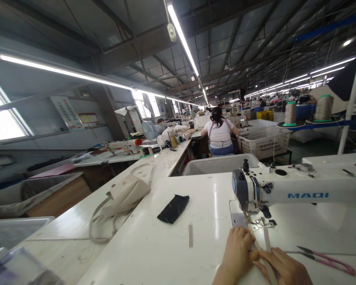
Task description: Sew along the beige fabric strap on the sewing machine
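Note:
A white sewing machine (pixel 308 192) stands at the right of the white table (pixel 154 253). Just in front of its presser foot, my left hand (pixel 237 251) is closed on a beige strip (pixel 268 259). My right hand (pixel 286 267), lower and to the right, pinches the same strip, which runs toward the needle area. Pink-handled snips (pixel 329 261) lie right of my right hand. Left of the hands are a short tan strip piece (pixel 190 236) and a black fabric piece (pixel 173 208). A beige bag with straps (pixel 126 194) lies farther left.
Behind the table are a grey bin (pixel 219 162) and a white basket (pixel 264 142). A person (pixel 219 132) sits ahead, back turned. Thread cones (pixel 290 114) stand at the upper right beside a white pole (pixel 354 87). A plastic container (pixel 20 269) occupies the lower left.

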`<state>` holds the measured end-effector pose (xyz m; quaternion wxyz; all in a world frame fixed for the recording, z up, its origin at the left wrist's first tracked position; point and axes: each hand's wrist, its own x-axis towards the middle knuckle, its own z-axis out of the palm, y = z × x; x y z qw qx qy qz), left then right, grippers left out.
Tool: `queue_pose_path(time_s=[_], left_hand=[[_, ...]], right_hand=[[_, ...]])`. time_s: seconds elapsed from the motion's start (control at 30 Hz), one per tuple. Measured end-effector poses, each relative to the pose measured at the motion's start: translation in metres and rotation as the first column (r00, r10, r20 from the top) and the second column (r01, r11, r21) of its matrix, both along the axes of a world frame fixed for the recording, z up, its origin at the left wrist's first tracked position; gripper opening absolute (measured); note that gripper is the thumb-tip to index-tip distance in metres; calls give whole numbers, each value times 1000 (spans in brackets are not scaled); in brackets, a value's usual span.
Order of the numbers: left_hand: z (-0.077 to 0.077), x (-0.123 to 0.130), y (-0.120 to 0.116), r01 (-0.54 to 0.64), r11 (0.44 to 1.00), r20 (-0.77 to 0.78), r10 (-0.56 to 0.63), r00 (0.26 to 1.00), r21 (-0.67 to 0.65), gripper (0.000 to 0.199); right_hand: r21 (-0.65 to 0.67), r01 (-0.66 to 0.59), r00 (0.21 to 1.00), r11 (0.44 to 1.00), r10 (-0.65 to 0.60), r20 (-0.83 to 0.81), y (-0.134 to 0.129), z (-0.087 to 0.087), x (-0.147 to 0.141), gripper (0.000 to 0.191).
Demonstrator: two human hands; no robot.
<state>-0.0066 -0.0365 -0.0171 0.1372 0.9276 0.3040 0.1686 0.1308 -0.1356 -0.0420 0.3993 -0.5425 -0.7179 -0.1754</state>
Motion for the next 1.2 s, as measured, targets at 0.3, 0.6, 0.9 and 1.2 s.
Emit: queue_pose_path(time_s=[0.3,0.6,0.9,1.2], left_hand=[[12,8,-1,36,999,33,-37,999,29,22],[13,8,-1,46,998,26,-47,999,32,24],[10,4,-3,17,1000,39,-18,999,16,24],[5,2,-6,-2,1000,70,1,998,24,18]], right_hand=[[-219,-42,987,975,6,-163,-9,18,2,14],[-201,-36,987,979,3,-159,-9,20,3,14],[-133,-47,998,990,40,-56,-8,11,4,16],[-9,-119,982,993,117,-149,-11,1,15,29]])
